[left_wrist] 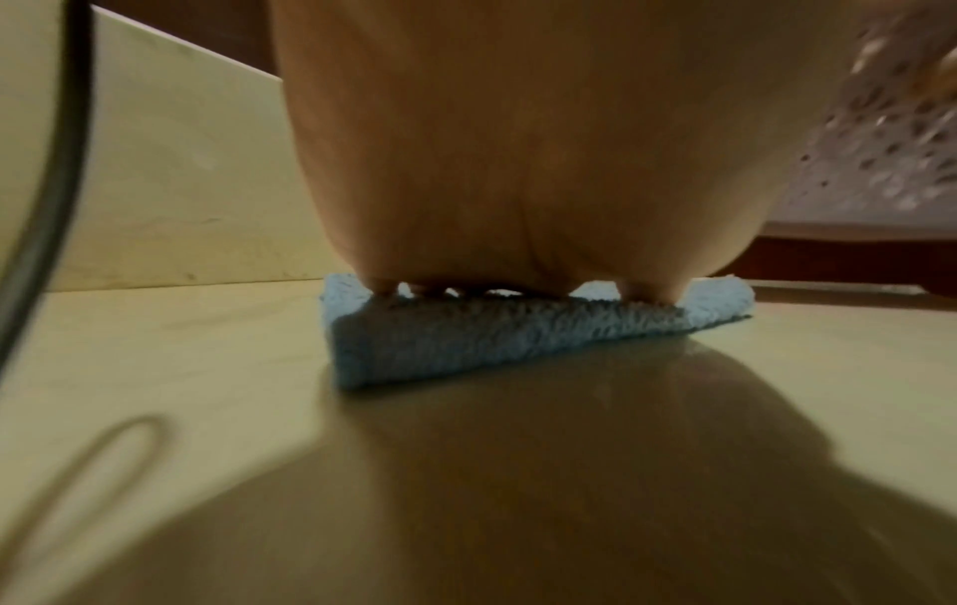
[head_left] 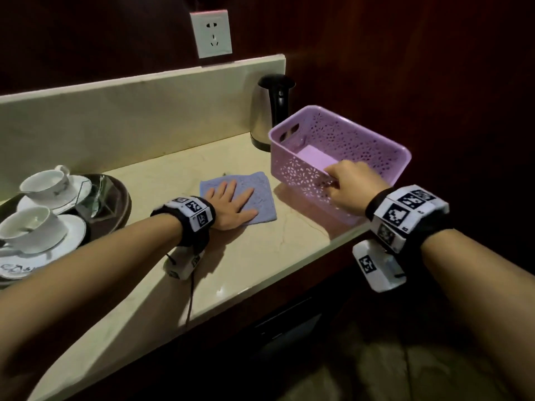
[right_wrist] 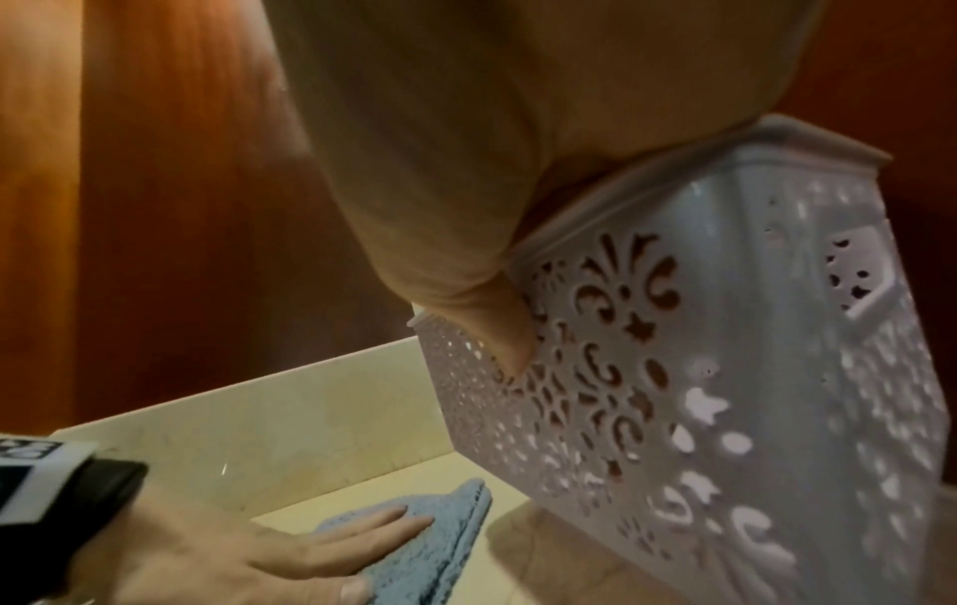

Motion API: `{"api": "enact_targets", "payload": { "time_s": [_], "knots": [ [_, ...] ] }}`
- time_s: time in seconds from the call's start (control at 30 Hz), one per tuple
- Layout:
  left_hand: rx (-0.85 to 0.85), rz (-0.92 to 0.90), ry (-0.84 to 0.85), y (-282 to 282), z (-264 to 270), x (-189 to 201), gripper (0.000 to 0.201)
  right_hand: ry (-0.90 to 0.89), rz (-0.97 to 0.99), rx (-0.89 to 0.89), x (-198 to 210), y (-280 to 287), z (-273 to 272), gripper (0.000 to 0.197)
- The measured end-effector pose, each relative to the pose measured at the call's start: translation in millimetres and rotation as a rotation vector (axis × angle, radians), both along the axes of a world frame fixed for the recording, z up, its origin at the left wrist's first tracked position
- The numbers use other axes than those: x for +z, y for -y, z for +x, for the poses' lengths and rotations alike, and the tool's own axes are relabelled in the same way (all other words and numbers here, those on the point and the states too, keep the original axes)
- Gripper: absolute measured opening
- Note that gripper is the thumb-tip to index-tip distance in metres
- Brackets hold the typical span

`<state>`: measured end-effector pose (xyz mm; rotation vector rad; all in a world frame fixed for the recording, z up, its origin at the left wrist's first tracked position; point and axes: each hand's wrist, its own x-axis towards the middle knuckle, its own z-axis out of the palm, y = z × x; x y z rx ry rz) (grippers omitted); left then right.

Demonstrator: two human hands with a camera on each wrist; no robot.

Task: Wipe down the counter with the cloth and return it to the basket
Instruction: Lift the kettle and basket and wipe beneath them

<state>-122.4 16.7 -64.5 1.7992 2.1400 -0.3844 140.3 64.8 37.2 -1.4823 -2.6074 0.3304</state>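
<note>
A folded blue cloth [head_left: 260,195] [left_wrist: 517,339] [right_wrist: 445,532] lies flat on the cream counter [head_left: 246,256]. My left hand [head_left: 231,205] [right_wrist: 290,560] presses it down with straight, spread fingers. The purple perforated basket [head_left: 362,140] [right_wrist: 725,368] is tilted above the counter's right end. My right hand [head_left: 350,188] [right_wrist: 466,204] grips its near rim, thumb [right_wrist: 502,327] on the outer wall. The other fingers are hidden inside the basket.
A steel kettle [head_left: 265,111] stands behind the basket at the backsplash. A dark tray [head_left: 115,204] with two white cups on saucers [head_left: 43,183] sits at the left. A wall socket [head_left: 211,34] is above. The counter's front edge runs diagonally below my wrists.
</note>
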Motion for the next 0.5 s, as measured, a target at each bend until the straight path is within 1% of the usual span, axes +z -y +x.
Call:
{"api": "enact_targets", "payload": {
  "time_s": [0.07,0.17,0.23,0.3,0.4,0.5],
  "knots": [
    [-0.035,0.012,-0.022,-16.1,0.2,1.2,0.072,-0.002,0.028,-0.031,7.6,6.5,5.5,0.027],
    [-0.092,0.044,-0.042,-42.3,8.1,1.7,0.070,0.060,0.015,-0.089,13.8,16.7,16.0,0.024],
    [-0.131,0.049,-0.041,-58.3,20.0,2.1,0.071,0.103,0.022,-0.139,15.5,23.9,22.3,0.024],
    [-0.162,0.040,-0.028,-70.2,35.8,3.2,0.071,0.109,0.033,-0.195,15.5,31.1,29.7,0.024],
    [-0.201,0.030,-0.014,-75.8,58.4,4.2,0.071,0.112,0.047,-0.262,17.7,42.3,39.6,0.020],
    [-0.261,0.031,-0.012,-73.4,80.1,7.3,0.069,0.123,0.037,-0.303,21.2,52.0,44.8,0.012]
  ]
}}
